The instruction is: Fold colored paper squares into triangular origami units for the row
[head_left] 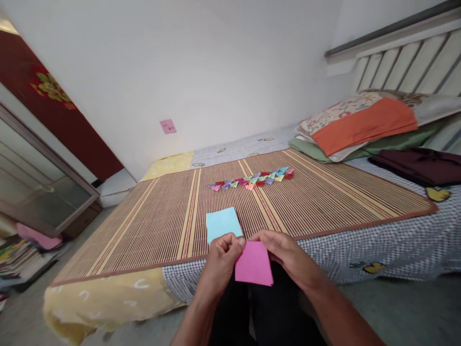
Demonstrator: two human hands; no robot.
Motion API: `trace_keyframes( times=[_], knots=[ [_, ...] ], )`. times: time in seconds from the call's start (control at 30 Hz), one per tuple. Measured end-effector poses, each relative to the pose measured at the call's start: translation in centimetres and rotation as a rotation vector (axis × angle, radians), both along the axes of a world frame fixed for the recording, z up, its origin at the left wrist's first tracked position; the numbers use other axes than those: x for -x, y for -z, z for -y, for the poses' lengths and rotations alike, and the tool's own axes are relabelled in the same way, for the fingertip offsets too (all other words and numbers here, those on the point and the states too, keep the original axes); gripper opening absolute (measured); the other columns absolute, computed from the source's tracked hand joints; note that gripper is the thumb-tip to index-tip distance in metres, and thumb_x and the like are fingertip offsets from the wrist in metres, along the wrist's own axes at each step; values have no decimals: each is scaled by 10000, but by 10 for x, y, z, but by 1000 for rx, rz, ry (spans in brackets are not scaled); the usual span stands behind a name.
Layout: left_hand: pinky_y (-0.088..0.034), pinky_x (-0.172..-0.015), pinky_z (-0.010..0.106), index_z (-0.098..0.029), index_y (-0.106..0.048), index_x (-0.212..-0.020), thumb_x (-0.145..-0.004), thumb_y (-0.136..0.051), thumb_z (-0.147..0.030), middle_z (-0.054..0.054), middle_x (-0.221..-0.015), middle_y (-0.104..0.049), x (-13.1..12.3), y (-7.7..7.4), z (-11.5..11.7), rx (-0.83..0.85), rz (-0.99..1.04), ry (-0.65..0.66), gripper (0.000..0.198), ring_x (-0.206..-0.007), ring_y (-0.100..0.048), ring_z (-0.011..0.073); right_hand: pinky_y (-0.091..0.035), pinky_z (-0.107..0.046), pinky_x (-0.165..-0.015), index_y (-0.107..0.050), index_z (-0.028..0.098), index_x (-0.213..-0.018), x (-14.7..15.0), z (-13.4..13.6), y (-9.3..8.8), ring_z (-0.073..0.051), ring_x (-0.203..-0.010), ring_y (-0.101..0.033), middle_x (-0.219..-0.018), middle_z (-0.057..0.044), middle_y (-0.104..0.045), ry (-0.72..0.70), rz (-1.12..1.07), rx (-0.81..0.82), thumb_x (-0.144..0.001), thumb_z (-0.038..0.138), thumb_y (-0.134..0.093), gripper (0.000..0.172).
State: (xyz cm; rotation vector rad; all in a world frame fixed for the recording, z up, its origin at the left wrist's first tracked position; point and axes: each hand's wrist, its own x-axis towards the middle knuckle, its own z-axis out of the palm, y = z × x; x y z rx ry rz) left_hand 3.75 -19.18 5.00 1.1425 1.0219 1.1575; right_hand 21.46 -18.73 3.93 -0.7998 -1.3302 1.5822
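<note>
A folded square of magenta paper (254,264) hangs above my lap, its edges showing more than one layer. My left hand (226,257) pinches its upper left corner between thumb and finger. At the upper right edge, my right hand (283,250) has its fingers curled around the paper, partly behind it. Just beyond my left hand lies a light blue stack of square paper (224,223) on the woven mat (162,226). Farther back on the mat, several small folded paper pieces (257,179) in many colours lie in a slanting row.
The mat covers a bed with a checked and yellow sheet (118,288). Pillows (363,127) are piled at the right, with dark folded cloth (418,166) nearby. A glass-fronted cabinet (39,168) stands left. A pink note (168,126) is on the wall.
</note>
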Motion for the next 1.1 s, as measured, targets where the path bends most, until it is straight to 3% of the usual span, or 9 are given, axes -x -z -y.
trace_keyframes(
  times=[0.17,0.33,0.53,0.67,0.73,0.87,0.97,1.1],
  knots=[
    [-235,-492,214,-182,-468,-587,-793,-767,-530,-65,-536,-400,-2,-8,-1,-22,-47,50,502,-500,-294,73,-362,-229,-548,-628,146,-726,5,-2,8,-101,-577,-474,-649,25,-544,61,45,23,-794,570,-772,453],
    [-344,-531,216,-157,-605,-705,-795,-771,-514,1,-573,-600,-2,-11,10,-36,-101,105,404,-526,-500,108,-391,-241,-561,-644,148,-746,10,-1,15,-112,-580,-499,-650,11,-577,181,-30,27,-829,598,-721,464],
    [-300,-406,196,-197,-479,-581,-756,-788,-545,-56,-468,-488,-3,0,12,-36,-25,-154,497,-399,-410,79,-396,-233,-540,-642,152,-701,21,2,7,-120,-580,-523,-629,7,-579,181,15,-26,-861,549,-700,432],
    [-322,-413,185,-200,-465,-616,-764,-791,-532,-66,-485,-489,-3,4,7,-57,2,-202,488,-412,-417,74,-324,-220,-445,-614,156,-644,23,-2,6,-95,-445,-470,-495,33,-534,164,63,-43,-829,512,-734,419],
    [-357,-445,186,-197,-530,-732,-764,-808,-492,-77,-516,-508,-2,2,7,-71,26,-208,406,-437,-438,79,-309,-216,-426,-608,159,-644,23,-5,10,-86,-410,-454,-473,34,-533,151,54,-24,-849,534,-690,436],
    [-386,-481,195,-192,-657,-1042,-800,-797,-430,-66,-596,-555,2,-3,6,-107,24,-93,367,-486,-469,88,-318,-205,-414,-628,148,-711,26,-9,23,-82,-410,-470,-518,15,-579,127,31,33,-855,549,-649,427],
    [-395,-487,207,-141,-720,-885,-766,-812,-450,-2,-634,-626,4,-4,4,-40,-12,22,343,-505,-505,97,-315,-200,-404,-640,141,-753,29,-9,29,-76,-397,-449,-520,19,-572,96,20,65,-862,568,-621,442],
    [-339,-435,202,-132,-724,-826,-745,-812,-465,-7,-570,-606,4,0,0,11,-12,-32,353,-446,-453,90,-308,-206,-396,-649,136,-743,30,-7,30,-81,-388,-442,-506,11,-567,50,44,67,-909,622,-551,523]
  ],
)
